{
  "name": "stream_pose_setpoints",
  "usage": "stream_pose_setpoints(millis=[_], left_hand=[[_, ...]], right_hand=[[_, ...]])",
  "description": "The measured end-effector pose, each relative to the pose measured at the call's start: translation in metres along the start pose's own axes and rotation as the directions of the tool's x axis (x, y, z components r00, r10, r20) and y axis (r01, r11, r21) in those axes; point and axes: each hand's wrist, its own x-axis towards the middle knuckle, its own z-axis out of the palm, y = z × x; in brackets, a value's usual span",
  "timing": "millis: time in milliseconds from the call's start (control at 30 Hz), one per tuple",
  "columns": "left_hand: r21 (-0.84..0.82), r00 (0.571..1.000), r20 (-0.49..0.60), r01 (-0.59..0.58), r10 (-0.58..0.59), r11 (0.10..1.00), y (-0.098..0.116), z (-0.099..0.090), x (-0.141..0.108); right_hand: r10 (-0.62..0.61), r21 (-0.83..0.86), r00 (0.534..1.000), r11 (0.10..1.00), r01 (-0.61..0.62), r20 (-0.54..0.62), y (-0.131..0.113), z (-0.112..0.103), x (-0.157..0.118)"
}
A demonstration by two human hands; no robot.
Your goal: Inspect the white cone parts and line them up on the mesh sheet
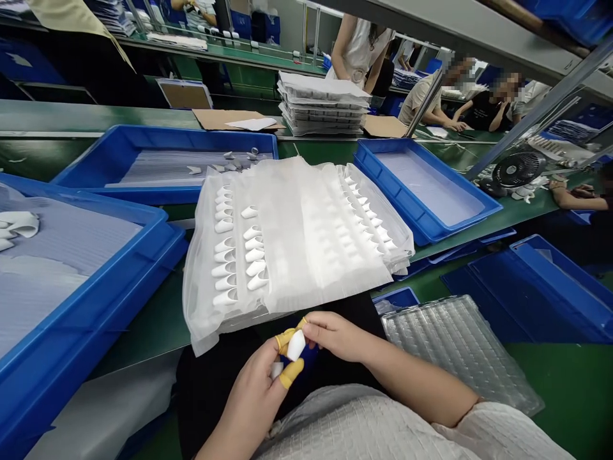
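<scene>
My left hand (261,377), with yellow finger cots on its fingertips, is closed on a small white curved plastic part (296,345) held above my lap. A second white piece (276,369) shows lower in the same palm. The fingertips of my right hand (335,335) pinch the upper end of the curved part. Just beyond my hands lies a tray (292,300) covered with thin white sheeting. Rows of similar white shells (225,268) sit in its left columns, and more show at its right side. A translucent sheet (306,223) lies over the middle.
Blue bins (96,275) stand at the left, one with white parts (19,223). Another blue bin (167,191) behind holds small grey pieces. At the right are a blue bin (426,233), a clear ribbed tray (460,351) and a fan (520,167). Co-workers sit and stand beyond.
</scene>
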Motion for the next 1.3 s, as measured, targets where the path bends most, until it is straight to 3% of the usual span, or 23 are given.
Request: stream_pose_setpoints(millis=[133, 333, 467, 600, 733, 900, 1000, 1133, 1300], left_hand=[[0.028, 0.999, -0.038, -0.022, 0.023, 0.999, -0.01, -0.001, 0.002], [0.077, 0.998, 0.045, -0.037, 0.034, 0.996, -0.016, -0.005, 0.005], [0.022, 0.999, 0.036, -0.014, 0.013, 1.0, -0.011, -0.003, 0.003], [-0.069, 1.0, 0.017, 0.016, -0.015, 0.998, -0.012, -0.001, 0.002], [-0.119, 0.998, 0.036, 0.047, -0.044, 0.992, -0.015, 0.0, 0.001], [-0.124, 0.998, 0.053, 0.048, -0.042, 0.991, -0.016, 0.0, 0.0], [-0.032, 1.0, 0.009, -0.011, 0.011, 0.999, -0.014, 0.0, 0.0], [0.266, 0.983, -0.054, -0.157, 0.178, 0.951, -0.013, -0.001, 0.001], [0.469, 0.928, 0.004, -0.331, 0.373, 0.819, -0.016, 0.0, 0.002]], right_hand=[[0.029, -0.022, 1.0, 0.999, -0.029, 0.004, 0.002, 0.002, 0.001], [0.058, 0.067, 0.998, 0.996, -0.058, 0.002, 0.005, 0.001, 0.003], [0.075, 0.213, 0.997, 0.974, -0.077, 0.014, 0.008, 0.002, 0.003], [0.022, 0.234, 0.999, 0.972, -0.03, 0.036, 0.01, 0.0, 0.001], [-0.101, -0.021, 0.994, 0.995, 0.101, 0.034, 0.007, -0.004, -0.004], [-0.286, -0.368, 0.957, 0.885, 0.286, 0.055, 0.002, -0.005, -0.01], [-0.302, -0.365, 0.951, 0.88, 0.303, 0.061, 0.004, -0.004, -0.011], [-0.167, -0.135, 0.984, 0.975, 0.174, 0.067, 0.011, 0.003, -0.01], [-0.065, -0.299, 0.994, 0.954, 0.035, -0.09, 0.008, 0.019, -0.008]])
